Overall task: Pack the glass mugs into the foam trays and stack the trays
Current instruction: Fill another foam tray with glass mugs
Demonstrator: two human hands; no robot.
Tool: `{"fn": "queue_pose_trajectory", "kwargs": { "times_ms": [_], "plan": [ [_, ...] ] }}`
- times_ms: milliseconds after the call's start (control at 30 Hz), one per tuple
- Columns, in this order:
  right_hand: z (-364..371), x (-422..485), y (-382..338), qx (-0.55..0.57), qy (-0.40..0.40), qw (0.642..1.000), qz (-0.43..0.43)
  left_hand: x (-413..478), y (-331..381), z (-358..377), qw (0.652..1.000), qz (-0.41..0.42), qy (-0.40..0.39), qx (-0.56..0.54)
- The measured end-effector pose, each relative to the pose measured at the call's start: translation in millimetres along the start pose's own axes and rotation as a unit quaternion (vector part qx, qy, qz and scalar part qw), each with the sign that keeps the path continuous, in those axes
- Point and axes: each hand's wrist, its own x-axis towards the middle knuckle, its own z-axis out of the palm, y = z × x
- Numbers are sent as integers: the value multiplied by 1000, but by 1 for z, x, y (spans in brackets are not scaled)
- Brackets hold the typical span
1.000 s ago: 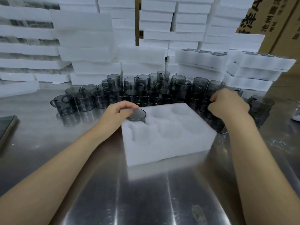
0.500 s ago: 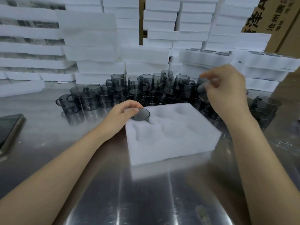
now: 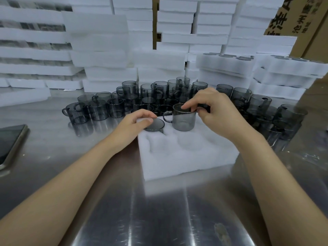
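Note:
A white foam tray (image 3: 188,157) with round pockets lies on the steel table in front of me. One smoke-grey glass mug (image 3: 154,124) sits sunk in its far-left pocket, only the rim showing. My left hand (image 3: 134,122) holds the tray's far-left corner, thumb beside that rim. My right hand (image 3: 215,112) pinches the rim of a second grey mug (image 3: 183,119), upright over the far-middle pocket with its handle pointing left. Several loose mugs (image 3: 99,110) crowd the table behind the tray.
Tall stacks of empty foam trays (image 3: 99,41) fill the back. Packed trays (image 3: 225,63) with mug rims showing stand at back right, beside cardboard boxes (image 3: 305,16). A phone (image 3: 9,144) lies at the table's left edge.
My right hand lifted a mug from the cluster at right and carried it left to the tray's far-middle pocket. My left hand stayed at the tray's far-left corner.

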Motion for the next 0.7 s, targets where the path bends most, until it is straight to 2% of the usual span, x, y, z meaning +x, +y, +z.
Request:
{"fn": "queue_pose_trajectory", "kwargs": {
  "times_ms": [167, 400, 500, 600, 700],
  "plan": [
    [7, -2, -6, 3, 3, 1000, 12, 1, 0, -1, 1000, -2, -3, 2],
    [11, 1, 4, -7, 1, 999, -35, 1, -1, -2, 1000, -1, -5, 10],
    [11, 1, 8, 36, 34, 999, 4, 1, -1, -2, 1000, -1, -5, 14],
    [11, -2, 12, 69, 30, 996, 42, 0, -1, -3, 1000, 1, -8, 16],
    [12, -2, 11, 35, 38, 998, 33, 0, -1, -3, 1000, 1, -9, 17]
  ]
}}
